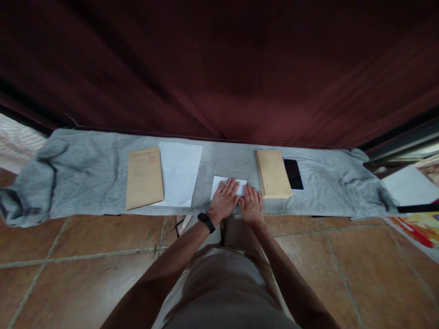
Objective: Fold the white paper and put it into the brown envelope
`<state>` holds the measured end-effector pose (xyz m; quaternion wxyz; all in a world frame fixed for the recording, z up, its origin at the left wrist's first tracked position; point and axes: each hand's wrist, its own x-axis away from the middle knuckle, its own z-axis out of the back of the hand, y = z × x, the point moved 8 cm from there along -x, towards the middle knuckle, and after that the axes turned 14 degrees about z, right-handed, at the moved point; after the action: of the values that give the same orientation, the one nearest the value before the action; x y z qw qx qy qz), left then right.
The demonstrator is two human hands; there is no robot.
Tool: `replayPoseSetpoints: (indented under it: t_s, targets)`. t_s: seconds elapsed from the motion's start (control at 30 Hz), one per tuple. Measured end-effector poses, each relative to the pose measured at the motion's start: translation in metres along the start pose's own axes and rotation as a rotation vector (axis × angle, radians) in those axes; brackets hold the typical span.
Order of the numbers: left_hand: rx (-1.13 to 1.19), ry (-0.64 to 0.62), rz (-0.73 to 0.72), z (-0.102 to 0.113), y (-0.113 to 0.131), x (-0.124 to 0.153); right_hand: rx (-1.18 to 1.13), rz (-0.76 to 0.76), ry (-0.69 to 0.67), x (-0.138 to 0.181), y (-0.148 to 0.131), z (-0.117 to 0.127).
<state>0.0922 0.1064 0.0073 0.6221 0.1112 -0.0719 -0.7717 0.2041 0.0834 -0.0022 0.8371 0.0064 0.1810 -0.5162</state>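
Observation:
Both my hands lie flat on a small folded white paper (219,183) on a grey cloth-covered surface (96,173). My left hand (224,199), with a black wristband, has its fingers stretched out over the paper's middle. Beside it, touching, my right hand (252,203) presses the paper's right part with fingers extended. To the left lie a brown envelope (144,178) and a white sheet (180,172). At the right sits a stack of brown envelopes (272,173) with a dark phone (293,174) next to it.
A dark red curtain (219,68) hangs behind the surface. Brown floor tiles (85,256) spread below. White paper (408,187) and a colourful print (418,228) lie at the far right. Striped fabric (17,141) shows at the far left.

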Motion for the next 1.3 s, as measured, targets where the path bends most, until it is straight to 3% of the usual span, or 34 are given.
replayPoseSetpoints:
  t_s: [0.4,0.67,0.93,1.3]
  targets:
    - [-0.099,0.006,0.121,0.013,-0.034,0.016,0.041,0.019,-0.011,0.001,0.001,-0.002]
    - [-0.091,0.015,0.124,0.013,-0.036,0.021,-0.001,-0.002,0.005,-0.001,-0.001,0.003]
    - [-0.082,0.015,0.125,0.015,-0.036,0.022,-0.098,0.175,-0.06,0.009,-0.036,-0.001]
    - [-0.015,0.072,0.182,0.02,-0.049,0.028,-0.021,0.115,-0.047,0.023,-0.022,0.006]
